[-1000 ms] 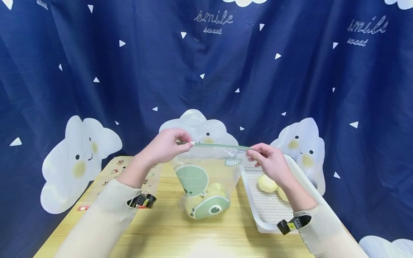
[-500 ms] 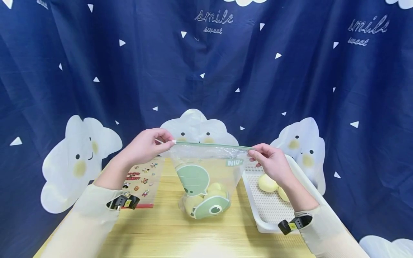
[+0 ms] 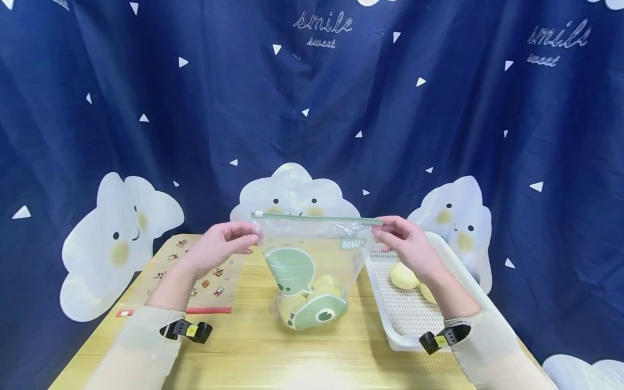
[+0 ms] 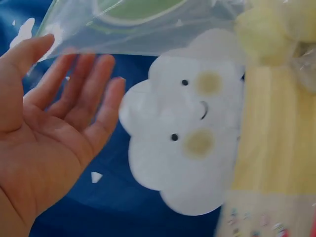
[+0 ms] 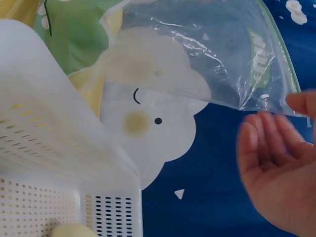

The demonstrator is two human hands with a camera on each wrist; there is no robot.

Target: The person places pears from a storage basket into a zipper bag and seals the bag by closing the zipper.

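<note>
A clear zip bag (image 3: 312, 230) with green animal prints stands upright on the table between my hands. Several pale yellow round things (image 3: 327, 286) lie in its bottom; their kind is unclear. Along its top runs a green zip strip (image 3: 317, 218), with a white slider (image 3: 259, 214) at the left end. My left hand (image 3: 216, 249) pinches the bag's left side edge below that corner, thumb in front and fingers behind. At the top right corner, my right hand (image 3: 409, 244) holds the bag between thumb and fingers. The right wrist view shows this hand (image 5: 281, 168) at the corner.
To the right stands a white perforated basket (image 3: 390, 325) with pale yellow round things (image 3: 403, 276) in it. Flat on the table's left lies another bag (image 3: 209, 295) with small cartoon prints and a red zip. A blue curtain (image 3: 312, 146) hangs behind.
My left hand slid the slider leftward to the end of the strip, let go of it, and moved down to the bag's side edge. The right hand stayed at its corner.
</note>
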